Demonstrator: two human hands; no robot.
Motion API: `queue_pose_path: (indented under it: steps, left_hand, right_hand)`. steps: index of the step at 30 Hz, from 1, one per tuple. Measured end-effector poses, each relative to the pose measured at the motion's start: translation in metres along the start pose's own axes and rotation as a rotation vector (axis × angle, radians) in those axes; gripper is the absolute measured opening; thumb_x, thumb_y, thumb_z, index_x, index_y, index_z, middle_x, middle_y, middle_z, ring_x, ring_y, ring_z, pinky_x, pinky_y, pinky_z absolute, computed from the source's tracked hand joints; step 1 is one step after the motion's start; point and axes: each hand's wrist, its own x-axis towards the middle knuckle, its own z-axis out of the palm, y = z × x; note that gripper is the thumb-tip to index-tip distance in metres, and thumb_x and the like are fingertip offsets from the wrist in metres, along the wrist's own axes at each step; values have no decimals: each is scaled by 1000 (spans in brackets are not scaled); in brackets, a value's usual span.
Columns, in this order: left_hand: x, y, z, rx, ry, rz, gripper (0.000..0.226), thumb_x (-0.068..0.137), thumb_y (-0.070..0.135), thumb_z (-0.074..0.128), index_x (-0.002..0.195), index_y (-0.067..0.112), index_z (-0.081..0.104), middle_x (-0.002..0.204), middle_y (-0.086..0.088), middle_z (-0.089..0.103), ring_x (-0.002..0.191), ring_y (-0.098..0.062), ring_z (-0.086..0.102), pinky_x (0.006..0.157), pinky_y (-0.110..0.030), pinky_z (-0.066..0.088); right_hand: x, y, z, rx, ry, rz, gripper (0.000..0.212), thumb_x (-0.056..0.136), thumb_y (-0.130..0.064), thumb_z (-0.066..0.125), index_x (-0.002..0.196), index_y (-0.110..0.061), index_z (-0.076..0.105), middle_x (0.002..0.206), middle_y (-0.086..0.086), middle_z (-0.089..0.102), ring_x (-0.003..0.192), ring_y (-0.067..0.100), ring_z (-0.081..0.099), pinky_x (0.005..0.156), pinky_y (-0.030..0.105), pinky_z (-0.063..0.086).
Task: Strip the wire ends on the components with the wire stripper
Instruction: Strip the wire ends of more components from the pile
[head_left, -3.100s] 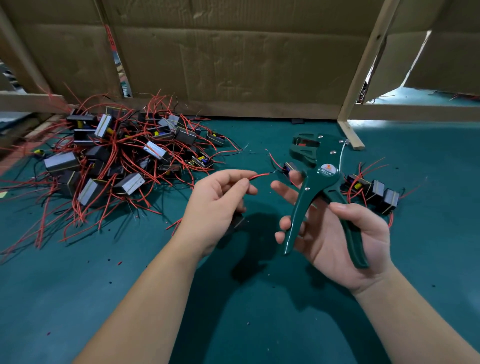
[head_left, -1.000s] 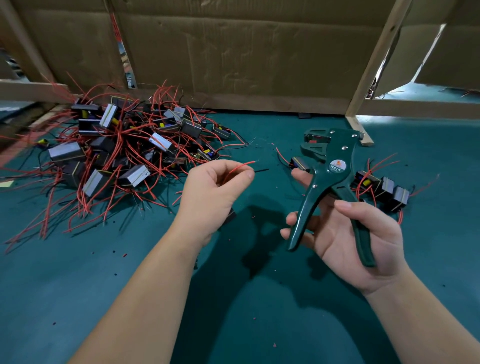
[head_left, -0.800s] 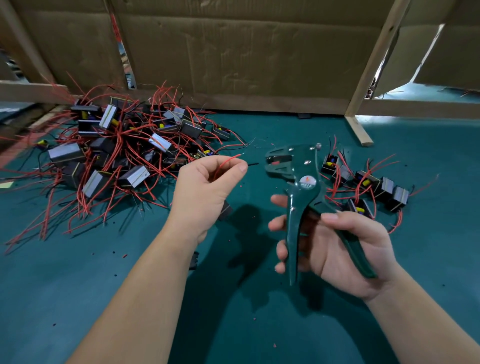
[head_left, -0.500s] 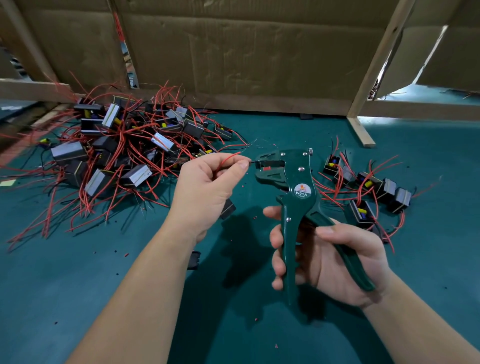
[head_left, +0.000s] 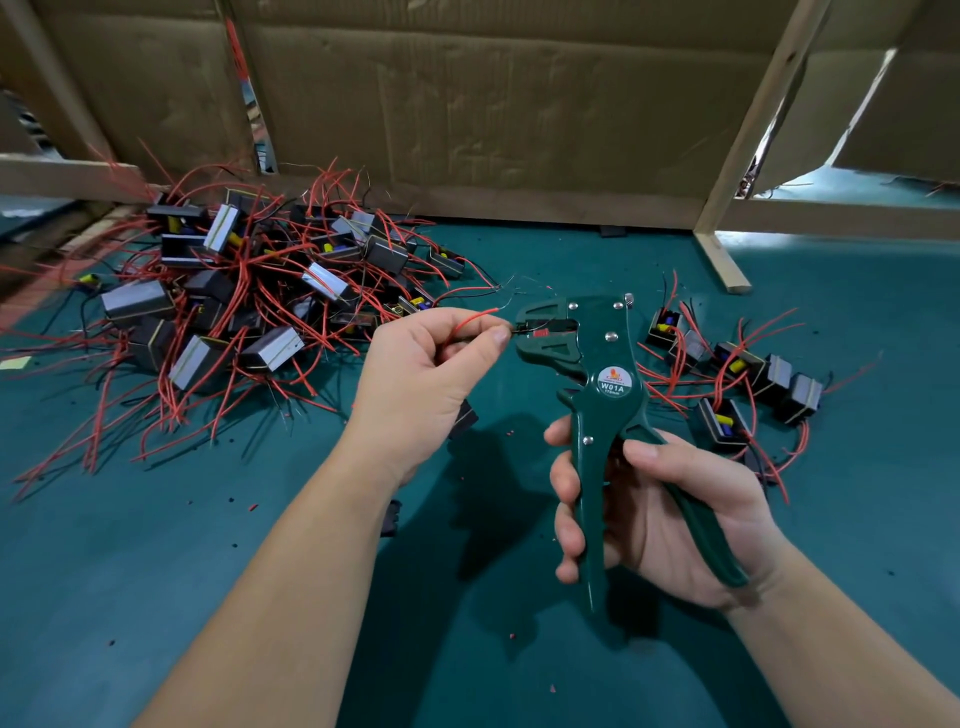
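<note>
Compared with a second ago, the wire stripper (head_left: 597, 364) has been swung leftward from above the right-hand group and brought up to the fingertips of the left hand (head_left: 421, 384). A green table (head_left: 156, 597) is seen across the whole view, backed by a cardboard wall (head_left: 519, 104) fixed to a wooden frame (head_left: 753, 135). On the left of the table a large pile (head_left: 249, 306) of boxy black components with red wires is heaped; the parts are too tangled to be counted. On the right, behind the stripper, a small group (head_left: 737, 374) of six such components is laid out. The stripper is gripped by the right hand (head_left: 670, 514): the fingers are curled about the front handle, the thumb is laid across it, and the rear handle is pressed into the palm, with the two handles spread apart. The tool is held upright above the table, its head turned to the left. A dark wire end (head_left: 522, 327) is pinched between the left thumb and forefinger and is set in the stripper's mouth, while a red wire (head_left: 470, 318) is arched over those fingers. One component (head_left: 465, 418) is partly hidden under the left hand; how it is held cannot be told. A few red scraps (head_left: 253, 506) are scattered on the table.
</note>
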Motion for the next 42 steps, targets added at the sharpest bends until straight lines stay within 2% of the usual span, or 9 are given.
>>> queue_pose_path:
  steps: [12,16,18,24,28,31,33,37,42]
  left_hand:
    - [-2,-1,3,79,-14,13,15,93,12,59,81,17,66,49,16,41,47,-1,31,48,-14,29]
    - [-1,2,1,-47,-34,-44,33,103,19,37,76,18,57,58,14,43,50,-2,33,52,-24,29]
    - [-1,0,0,63,-89,-15,33,102,20,39,73,19,54,56,14,44,50,-5,34,54,-27,30]
    - [0,-7,-3,329,-95,65,28,100,22,47,74,25,57,46,17,43,42,-1,35,50,-26,27]
    - [3,-9,-6,361,30,97,26,96,23,54,72,30,59,59,12,41,48,-3,37,57,-38,40]
    - [3,-10,-3,366,51,120,25,96,22,55,73,32,59,68,9,40,55,-9,36,59,-44,42]
    - [2,-10,-2,339,50,139,24,95,21,56,74,33,58,68,8,40,55,-9,36,58,-35,36]
    - [-1,-7,1,363,60,205,23,95,22,57,76,35,56,71,8,45,56,-1,41,58,-15,33]
    - [-3,-5,1,344,84,260,18,93,23,60,77,30,60,69,8,49,57,-1,43,56,-12,31]
  right_hand:
    - [0,5,5,-26,164,-23,54,66,-47,82,99,-7,68,79,15,62,60,30,62,55,43,56]
    - [2,9,11,-60,306,-107,48,65,-46,80,90,-8,64,65,10,54,41,21,50,40,28,45]
    - [4,11,11,-88,380,-133,44,70,-45,73,89,-7,61,61,7,52,37,18,44,38,24,40]
    - [13,5,5,20,437,-147,72,74,-66,47,121,-15,64,88,14,65,77,33,66,73,51,56]
    - [7,5,2,-26,419,-64,55,82,-58,45,122,-26,65,100,12,66,98,35,64,86,55,51]
    - [3,8,4,-36,315,16,55,81,-48,60,130,-24,59,105,15,64,107,41,59,98,56,42]
    - [2,9,6,-11,225,44,63,77,-45,70,133,-18,56,102,17,63,101,44,60,95,58,42]
    - [2,11,9,7,158,59,67,82,-51,62,132,-8,54,94,21,60,82,40,61,82,58,49]
    - [2,12,9,-17,130,22,61,80,-53,65,121,-7,60,91,18,62,78,38,62,77,55,52]
